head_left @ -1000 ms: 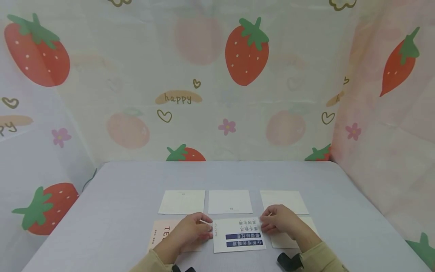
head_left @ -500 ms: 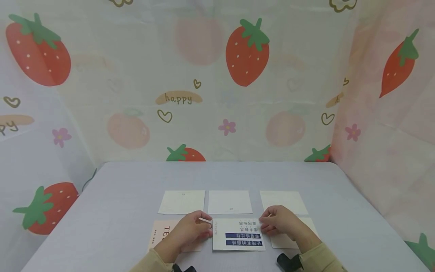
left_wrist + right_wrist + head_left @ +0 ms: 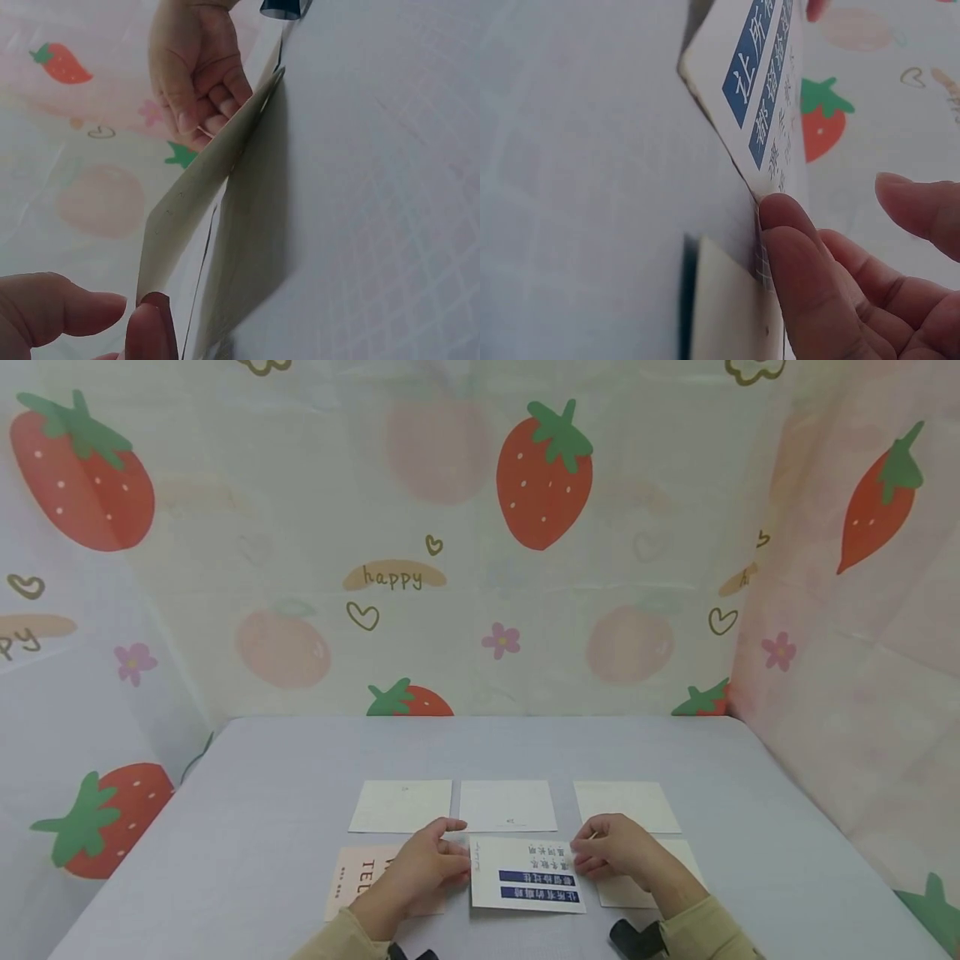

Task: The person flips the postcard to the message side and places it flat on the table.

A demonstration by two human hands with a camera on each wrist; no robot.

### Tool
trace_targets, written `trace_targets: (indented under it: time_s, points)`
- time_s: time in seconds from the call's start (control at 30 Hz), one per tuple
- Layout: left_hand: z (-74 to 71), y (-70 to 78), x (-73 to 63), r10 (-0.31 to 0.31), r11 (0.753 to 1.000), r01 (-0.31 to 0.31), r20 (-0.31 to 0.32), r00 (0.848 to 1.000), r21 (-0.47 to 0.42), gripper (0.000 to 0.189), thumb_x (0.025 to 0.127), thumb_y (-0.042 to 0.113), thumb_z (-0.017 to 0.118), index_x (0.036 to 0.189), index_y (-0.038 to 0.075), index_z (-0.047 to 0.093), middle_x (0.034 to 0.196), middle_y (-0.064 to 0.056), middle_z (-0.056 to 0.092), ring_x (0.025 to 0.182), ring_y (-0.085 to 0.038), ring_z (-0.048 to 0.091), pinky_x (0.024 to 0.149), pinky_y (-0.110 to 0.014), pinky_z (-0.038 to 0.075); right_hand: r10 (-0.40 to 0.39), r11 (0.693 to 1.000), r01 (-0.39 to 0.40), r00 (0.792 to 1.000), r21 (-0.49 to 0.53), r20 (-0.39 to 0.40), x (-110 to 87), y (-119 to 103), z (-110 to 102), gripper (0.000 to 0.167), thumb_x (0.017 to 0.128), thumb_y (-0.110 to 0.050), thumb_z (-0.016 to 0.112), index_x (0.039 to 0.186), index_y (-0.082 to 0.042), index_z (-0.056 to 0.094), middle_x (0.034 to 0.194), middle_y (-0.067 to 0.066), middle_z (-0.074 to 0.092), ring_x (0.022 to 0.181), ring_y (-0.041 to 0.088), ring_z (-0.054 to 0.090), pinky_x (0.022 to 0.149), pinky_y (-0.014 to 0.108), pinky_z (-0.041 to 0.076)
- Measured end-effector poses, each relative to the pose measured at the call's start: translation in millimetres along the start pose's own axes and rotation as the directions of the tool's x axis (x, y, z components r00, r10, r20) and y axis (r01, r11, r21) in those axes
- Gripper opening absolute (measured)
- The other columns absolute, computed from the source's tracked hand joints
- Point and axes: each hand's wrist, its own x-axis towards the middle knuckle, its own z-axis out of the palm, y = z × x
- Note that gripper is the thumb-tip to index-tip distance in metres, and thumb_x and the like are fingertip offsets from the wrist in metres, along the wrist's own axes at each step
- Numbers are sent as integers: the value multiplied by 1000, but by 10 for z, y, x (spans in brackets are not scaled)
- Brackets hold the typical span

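A white postcard (image 3: 525, 875) with blue bands and Chinese characters is raised off the table between my hands, its print upside down in the head view. My left hand (image 3: 422, 870) holds its left edge; in the left wrist view a fingertip (image 3: 150, 326) lies against the card's underside (image 3: 191, 191), another finger apart from it. My right hand (image 3: 618, 852) holds the right edge, fingers curled, with fingertips (image 3: 780, 214) at the card's corner in the right wrist view. A pink card with red letters (image 3: 356, 881) lies partly under my left hand, a pale card (image 3: 626, 892) under my right.
Behind the hands lie three pale cards in a row: left (image 3: 401, 806), middle (image 3: 508, 806) and right (image 3: 626, 802). They rest on a white-covered table (image 3: 285, 777). A strawberry-printed curtain (image 3: 480, 527) surrounds it. Black wrist cameras (image 3: 637, 937) sit at both sleeves.
The postcard shifts slightly and tilts, its far left corner rising a little. My left index finger has lifted and straightened away from the edge. My right hand stays nearly in place.
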Motion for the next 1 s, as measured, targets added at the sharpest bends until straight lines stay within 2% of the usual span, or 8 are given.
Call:
trace_targets:
  time_s: [0.17,0.4,0.5,0.63,0.77,1.0]
  points:
    - [29,-7,26,-3,1000,3,-1,1000,-2,63,78,-4,62,135,4,38,81,-7,63,68,-14,59,64,-28,53,-8,1000,8,1000,-9,-4,-4,3,3,13,83,-11,64,88,0,60,76,8,66,68,20,65,63,32,55]
    - [49,-17,40,-23,1000,23,-4,1000,1,53,82,4,56,133,4,41,82,-6,64,69,-15,61,62,-28,53,-13,1000,13,1000,-8,4,-6,14,-6,13,83,-11,64,88,1,60,77,8,66,69,20,65,64,32,55]
    - [67,-21,54,-38,999,38,-18,999,-12,52,82,5,59,132,5,43,82,-6,64,67,-15,61,61,-28,53,-12,1000,12,1000,-4,1,-11,14,-6,13,83,-11,65,87,1,60,77,8,65,70,20,65,64,33,55]
    - [90,-19,58,-42,999,42,-30,999,-9,59,78,2,66,132,6,43,77,-4,61,61,-13,59,59,-26,53,-7,1000,7,1000,-11,-3,-11,12,-3,13,83,-11,65,88,0,61,77,8,65,70,20,65,63,32,55]
    - [85,-11,44,-33,999,34,-29,999,11,62,77,-1,66,133,7,41,74,-3,57,59,-13,56,58,-26,53,-2,1000,2,1000,-15,-5,-2,16,-3,13,82,-10,65,88,0,61,78,8,64,69,19,65,63,32,55]
    - [28,10,18,-19,1000,19,-15,1000,8,62,79,-1,65,135,6,39,78,-5,59,63,-13,57,59,-26,53,-7,1000,7,1000,-17,0,4,23,-14,15,82,-13,66,88,-1,61,78,7,65,69,18,64,63,32,55]
